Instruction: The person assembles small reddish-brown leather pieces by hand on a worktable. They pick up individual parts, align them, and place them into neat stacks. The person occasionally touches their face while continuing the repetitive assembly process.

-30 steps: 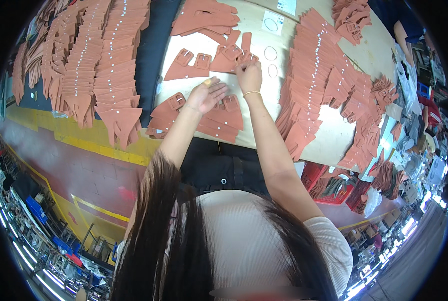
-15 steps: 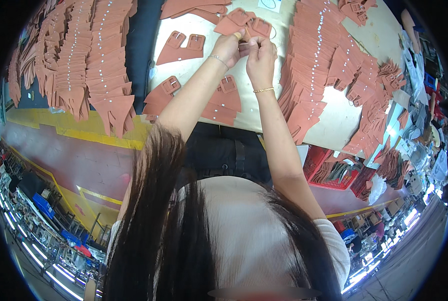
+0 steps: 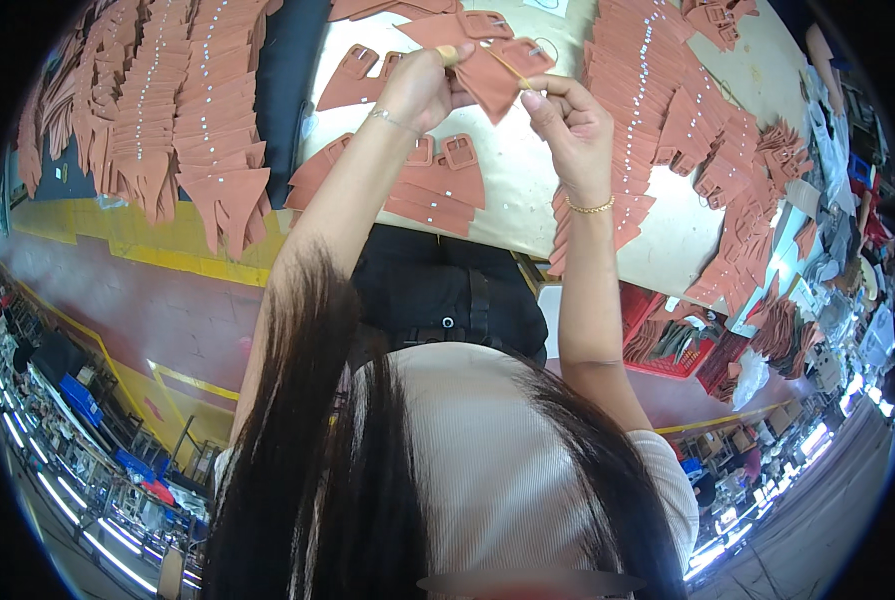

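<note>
My left hand (image 3: 419, 90) grips the edge of a small stack of reddish-brown leather-like pieces (image 3: 493, 88) with square covered buckles at their far end. A thin yellow band (image 3: 508, 67) runs across the stack to the fingertips of my right hand (image 3: 573, 125), where thumb and forefinger pinch it. The band is drawn out straight; it looks like a rubber band. On the pale tabletop nearer me lie more buckled pieces (image 3: 432, 192), fanned out below my hands. Another pair with buckles (image 3: 352, 85) shows beside my left hand, partly covered by it.
Long overlapping rows of the same pieces lie on the left (image 3: 217, 130) and on the right (image 3: 627, 100). Smaller buckled bundles (image 3: 712, 130) sit farther right. A red crate (image 3: 672, 355) with cut pieces stands below the table's right side.
My hands have moved apart, the right one to the right and nearer me, stretching the yellow band. The left hand has shifted left, and the held stack now shows its pointed end.
</note>
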